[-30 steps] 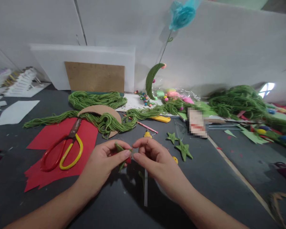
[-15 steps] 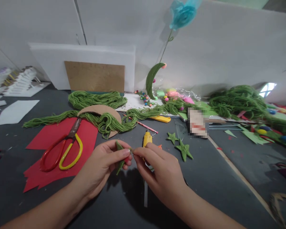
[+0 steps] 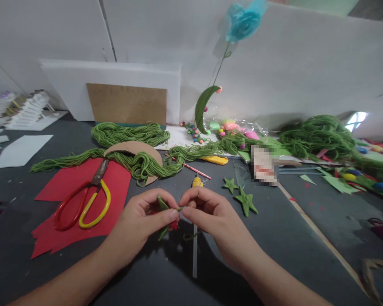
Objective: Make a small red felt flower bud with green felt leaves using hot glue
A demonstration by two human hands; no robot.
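Observation:
My left hand (image 3: 143,219) is closed around a small green yarn-wrapped piece (image 3: 161,205) with red showing beneath it. Its full outline is hidden by my fingers. With thumb and index finger, my right hand (image 3: 210,212) pinches a strand of green yarn (image 3: 191,236) close to that piece, and a loose loop hangs below. Both hands nearly touch above the dark table. Behind my right hand lies a yellow glue gun (image 3: 197,182), mostly covered, with a clear glue stick (image 3: 195,255) poking out toward me. Two green yarn stars (image 3: 246,201) rest to the right.
Scissors (image 3: 95,182) with red and yellow handles lie on red paper (image 3: 118,178) at left. Green yarn skeins (image 3: 130,134) and a brown cardboard crescent (image 3: 134,148) are behind. A yellow cutter (image 3: 215,160), a pencil (image 3: 194,170) and a green crescent (image 3: 204,108) stand or lie farther back.
My right hand has turned and lowered slightly, its fingers now curled at the yarn beside the held piece. The yarn loop below has come into view. My left hand has shifted slightly down.

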